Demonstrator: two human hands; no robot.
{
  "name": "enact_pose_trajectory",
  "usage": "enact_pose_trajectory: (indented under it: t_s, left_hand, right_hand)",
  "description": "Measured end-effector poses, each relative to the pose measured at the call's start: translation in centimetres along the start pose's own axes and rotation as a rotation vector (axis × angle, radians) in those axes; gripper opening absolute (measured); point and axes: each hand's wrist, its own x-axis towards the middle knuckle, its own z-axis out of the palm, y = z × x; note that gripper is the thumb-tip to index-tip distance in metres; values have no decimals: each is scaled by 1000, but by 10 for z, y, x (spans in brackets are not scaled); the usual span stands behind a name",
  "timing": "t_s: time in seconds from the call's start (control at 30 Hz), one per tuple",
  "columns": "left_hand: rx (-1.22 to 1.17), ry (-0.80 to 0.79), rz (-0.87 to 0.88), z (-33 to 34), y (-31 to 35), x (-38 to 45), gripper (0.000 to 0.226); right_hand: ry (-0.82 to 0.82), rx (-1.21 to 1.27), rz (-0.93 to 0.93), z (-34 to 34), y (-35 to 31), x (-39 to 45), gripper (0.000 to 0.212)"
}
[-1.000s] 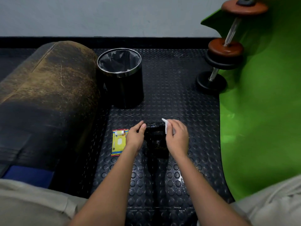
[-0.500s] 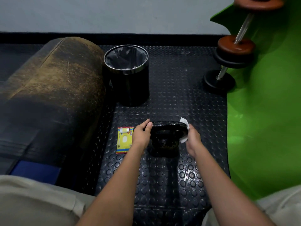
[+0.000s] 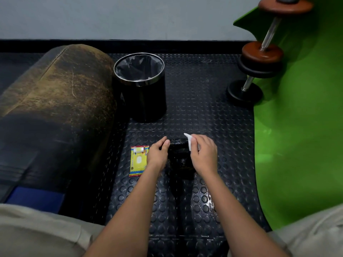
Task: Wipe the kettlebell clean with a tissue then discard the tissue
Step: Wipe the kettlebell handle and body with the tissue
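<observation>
While my right hand pinches the tissue between thumb and fingers, I press it against the right end of the kettlebell's handle, a white corner sticking up past my knuckles. My left hand is curled on the handle's left end, fingers closed around it as far as I can tell, bracing the weight. The kettlebell sits on the studded mat between both hands, dark against dark, so its outline is hard to read.

To wipe well, I judge I should keep the left hand firm so the weight does not rock, and drag the tissue along the handle in long strokes, then down over the body, refolding to a fresh face as it soils. A thin tissue will likely tear on rough cast metal, so moderate pressure seems wiser than scrubbing.

Just left of my left hand lies the yellow pack, flat on the mat, handy if I need a second sheet. Farther off, beyond the pack, stands the bin, lined and open, beside a worn bolster; the throw will be a short forward reach. A dumbbell leans at the far right, well apart.
</observation>
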Motion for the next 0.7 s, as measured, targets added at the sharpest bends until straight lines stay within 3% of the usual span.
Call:
enact_pose_trajectory:
  t_s: [0.1, 0.33, 0.43, 0.57, 0.7]
  left_hand:
    - [-6, -10, -6, -1, -1, -1, 42]
    - [-9, -16, -9, -1, 0, -1, 42]
    - [-11, -12, -6, -1, 1, -3, 42]
    - [-16, -6, -9, 0, 2, -3, 42]
    - [7, 0, -5, -1, 2, -3, 42]
  right_hand:
    - [-120, 141, 112, -10, 5, 10, 31]
    - [-138, 751, 854, -16, 14, 11, 36]
    - [-127, 893, 1015, -17, 9, 6, 38]
    - [63, 618, 945, -2, -8, -1, 42]
    - [202, 332, 581, 9, -20, -18, 43]
